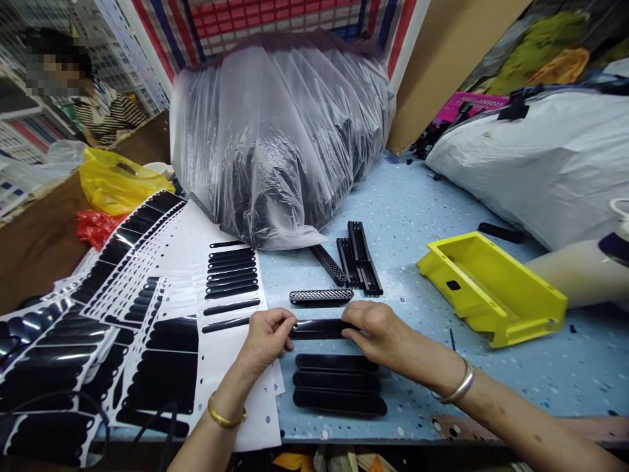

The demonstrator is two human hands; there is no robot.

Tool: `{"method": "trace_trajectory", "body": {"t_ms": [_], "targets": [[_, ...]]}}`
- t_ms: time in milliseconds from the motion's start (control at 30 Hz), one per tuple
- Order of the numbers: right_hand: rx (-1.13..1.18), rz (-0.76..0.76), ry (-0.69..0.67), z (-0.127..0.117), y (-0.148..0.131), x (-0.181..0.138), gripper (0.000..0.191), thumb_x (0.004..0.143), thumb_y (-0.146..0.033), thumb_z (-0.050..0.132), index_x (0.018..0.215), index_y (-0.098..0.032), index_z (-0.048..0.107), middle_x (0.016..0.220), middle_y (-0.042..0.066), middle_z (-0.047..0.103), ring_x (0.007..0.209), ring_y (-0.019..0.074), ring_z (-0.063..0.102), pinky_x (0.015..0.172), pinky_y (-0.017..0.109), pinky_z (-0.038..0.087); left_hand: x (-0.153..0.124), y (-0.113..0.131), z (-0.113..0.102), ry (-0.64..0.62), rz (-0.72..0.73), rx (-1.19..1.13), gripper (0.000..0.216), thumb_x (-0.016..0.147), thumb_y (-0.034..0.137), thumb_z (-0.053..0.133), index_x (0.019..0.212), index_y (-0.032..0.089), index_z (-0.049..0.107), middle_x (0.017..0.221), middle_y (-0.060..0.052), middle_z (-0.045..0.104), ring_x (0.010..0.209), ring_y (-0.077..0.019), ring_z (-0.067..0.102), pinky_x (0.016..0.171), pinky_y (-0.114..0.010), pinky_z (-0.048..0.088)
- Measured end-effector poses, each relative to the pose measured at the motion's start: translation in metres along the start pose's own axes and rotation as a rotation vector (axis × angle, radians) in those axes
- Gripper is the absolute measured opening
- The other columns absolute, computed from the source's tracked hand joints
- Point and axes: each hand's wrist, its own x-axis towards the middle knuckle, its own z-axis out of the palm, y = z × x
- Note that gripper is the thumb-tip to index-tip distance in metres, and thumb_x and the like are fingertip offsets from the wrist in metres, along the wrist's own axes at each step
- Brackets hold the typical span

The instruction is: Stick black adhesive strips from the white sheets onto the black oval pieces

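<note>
A glossy black strip (318, 329) with a small hole near its left end lies level between my two hands. My left hand (268, 337) pinches its left end between thumb and finger. On the other end, the fingers and thumb of my right hand (373, 331) are closed. Whether a plastic bar sits under the strip, I cannot tell. Just below are three smooth black bars (337, 381) in a stack of rows. Above my hands rests a black bar with a lattice face (321, 297). Left of my left hand, a white backing sheet (236, 387) carries several thin black strips (232, 275).
More sheets of black strips (162, 367) overlap at the left. Several ridged black bars (361, 259) lie behind my hands. A large filled plastic bag (280, 131) stands at the back. At right are a yellow bin (496, 288) and a white sack (550, 157). A person (105, 108) sits far left.
</note>
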Motion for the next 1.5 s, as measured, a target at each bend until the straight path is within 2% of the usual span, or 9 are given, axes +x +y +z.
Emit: {"method": "trace_trajectory", "body": {"t_ms": [200, 400, 533, 767, 900, 1267, 1500], "targets": [[0.011, 0.022, -0.011, 0.001, -0.001, 0.000, 0.010, 0.083, -0.009, 0.063, 0.076, -0.016, 0.064, 0.079, 0.007, 0.067, 0.070, 0.0184, 0.063, 0.066, 0.028, 0.049, -0.002, 0.004, -0.002, -0.029, 0.000, -0.011, 0.036, 0.080, 0.048, 0.064, 0.079, 0.013, 0.071, 0.047, 0.002, 0.059, 0.033, -0.0075, 0.050, 0.034, -0.015, 0.035], [0.040, 0.039, -0.007, 0.004, 0.004, -0.001, 0.007, 0.081, -0.008, 0.066, 0.077, -0.014, 0.067, 0.079, 0.007, 0.068, 0.073, 0.0195, 0.064, 0.069, 0.029, 0.051, -0.003, 0.005, 0.001, -0.011, 0.027, 0.053, 0.026, 0.073, 0.039, 0.069, 0.073, 0.014, 0.073, 0.044, 0.002, 0.056, 0.039, -0.0105, 0.055, 0.036, -0.016, 0.037], [0.156, 0.036, 0.003, 0.008, 0.014, -0.002, 0.007, 0.082, -0.011, 0.068, 0.085, -0.016, 0.072, 0.083, 0.006, 0.072, 0.077, 0.0191, 0.067, 0.073, 0.029, 0.052, -0.002, 0.003, 0.002, 0.012, 0.038, 0.065, 0.027, 0.072, 0.040, 0.067, 0.071, 0.014, 0.075, 0.042, 0.002, 0.057, 0.036, -0.0101, 0.054, 0.036, -0.016, 0.037], [0.325, -0.025, 0.095, 0.014, 0.029, -0.007, 0.009, 0.086, -0.023, 0.069, 0.090, -0.021, 0.076, 0.083, 0.004, 0.075, 0.076, 0.0177, 0.069, 0.070, 0.028, 0.054, -0.004, 0.007, 0.001, 0.019, 0.019, 0.071, 0.030, 0.070, 0.042, 0.066, 0.074, 0.015, 0.076, 0.042, 0.002, 0.057, 0.034, -0.0088, 0.050, 0.033, -0.016, 0.033], [0.432, -0.020, 0.120, 0.018, 0.032, -0.009, 0.012, 0.088, -0.029, 0.068, 0.092, -0.022, 0.077, 0.084, 0.003, 0.075, 0.076, 0.0167, 0.069, 0.070, 0.027, 0.055, -0.005, 0.008, 0.001, 0.017, 0.020, 0.069, 0.030, 0.069, 0.042, 0.068, 0.074, 0.014, 0.077, 0.042, 0.002, 0.058, 0.034, -0.0084, 0.050, 0.034, -0.016, 0.035], [0.254, -0.106, 0.190, 0.027, 0.025, -0.018, 0.020, 0.097, -0.025, 0.055, 0.103, -0.020, 0.073, 0.090, 0.007, 0.074, 0.084, 0.0195, 0.067, 0.078, 0.033, 0.056, -0.005, 0.010, 0.001, 0.014, 0.019, 0.062, 0.032, 0.067, 0.044, 0.071, 0.076, 0.014, 0.078, 0.043, 0.002, 0.059, 0.033, -0.0086, 0.050, 0.032, -0.016, 0.036], [0.437, -0.095, 0.202, 0.028, 0.032, -0.018, 0.021, 0.096, -0.031, 0.058, 0.103, -0.021, 0.075, 0.090, 0.005, 0.075, 0.082, 0.0174, 0.069, 0.075, 0.030, 0.057, -0.004, 0.009, 0.002, 0.034, 0.000, 0.051, 0.034, 0.064, 0.045, 0.071, 0.076, 0.013, 0.078, 0.041, 0.001, 0.059, 0.033, -0.0084, 0.049, 0.032, -0.016, 0.036]]}}
